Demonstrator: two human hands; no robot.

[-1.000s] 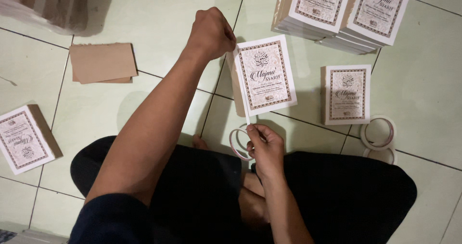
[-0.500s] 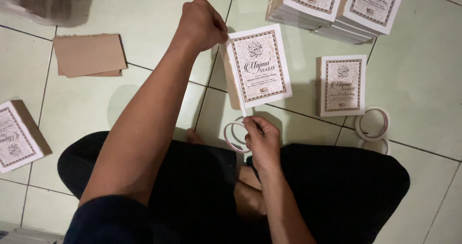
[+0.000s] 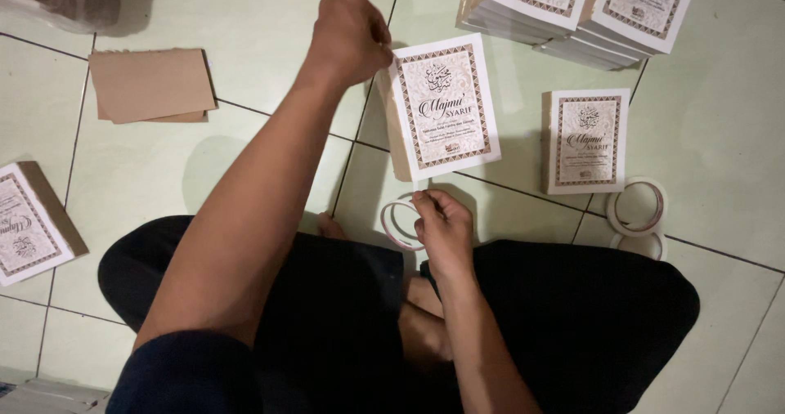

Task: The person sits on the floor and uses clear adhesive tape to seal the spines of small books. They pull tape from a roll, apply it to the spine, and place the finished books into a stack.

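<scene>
The white paperback book with a brown patterned border and dark ornamental lettering on its cover (image 3: 446, 107) lies on the pale green tiled floor (image 3: 245, 22), straight ahead of the seated person's crossed legs in black trousers (image 3: 572, 316). Its cover faces up, a thick block of cream page edges shows along its left side, and its long axis runs from near to far, tilted slightly so the far end leans left; the lettering reads upright from the person's side. The left hand (image 3: 350, 38) is at the book's far left corner, its grip closed in a pinch against that corner. The right hand (image 3: 441, 230) is just near of the book's near edge, its grip clamped on a thin white ring of adhesive tape (image 3: 399, 224), held on edge just above the floor. To the right lies a smaller matching white book (image 3: 587, 140), flat and apart from the first, and near of it two white tape rolls (image 3: 638, 210) rest on the floor. At the far right stand stacks of the same books (image 3: 572, 9). Far left lies a flat piece of brown cardboard (image 3: 151, 83), and at the left edge another matching book (image 3: 29, 230).
</scene>
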